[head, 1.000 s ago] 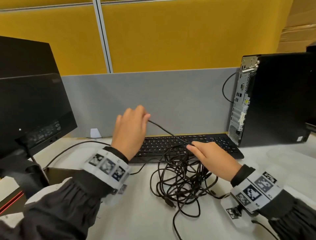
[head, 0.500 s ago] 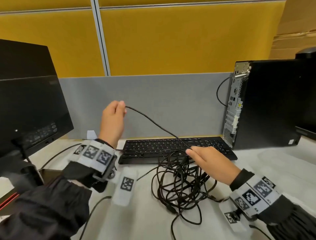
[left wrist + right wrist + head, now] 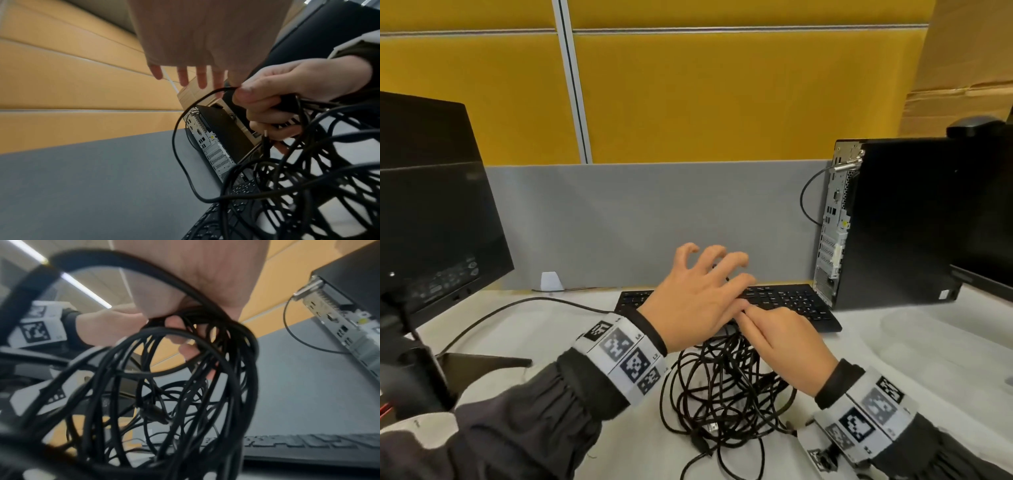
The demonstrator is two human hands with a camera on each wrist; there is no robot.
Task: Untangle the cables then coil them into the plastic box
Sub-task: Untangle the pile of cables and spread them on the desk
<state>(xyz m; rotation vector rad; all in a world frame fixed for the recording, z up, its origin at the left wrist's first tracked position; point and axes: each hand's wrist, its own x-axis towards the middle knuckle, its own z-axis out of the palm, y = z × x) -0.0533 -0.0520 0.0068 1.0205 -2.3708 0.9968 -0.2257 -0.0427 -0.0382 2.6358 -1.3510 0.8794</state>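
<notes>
A tangle of black cables [image 3: 722, 394] lies on the white desk in front of the keyboard. My right hand [image 3: 774, 337] rests on its far side. In the left wrist view the right hand [image 3: 267, 92] pinches one strand under the thumb, with more cables [image 3: 308, 178] gathered in its curled fingers. In the right wrist view loops of the cables [image 3: 185, 386] hang from that hand [image 3: 195, 280]. My left hand [image 3: 705, 277] hovers over the keyboard, just left of the right hand. Its fingers [image 3: 202, 78] are spread and hold nothing. No plastic box is in view.
A black keyboard [image 3: 791, 301] lies behind the tangle against the grey partition [image 3: 654, 222]. A black computer tower [image 3: 893, 222] stands at the right, with a second screen [image 3: 986, 257] beyond it. A monitor [image 3: 431, 205] stands at the left, its cable [image 3: 517, 305] running across the desk.
My left hand had lifted one strand up and to the left. It has let go and come back down to the right hand. The right hand has stayed on the tangle.
</notes>
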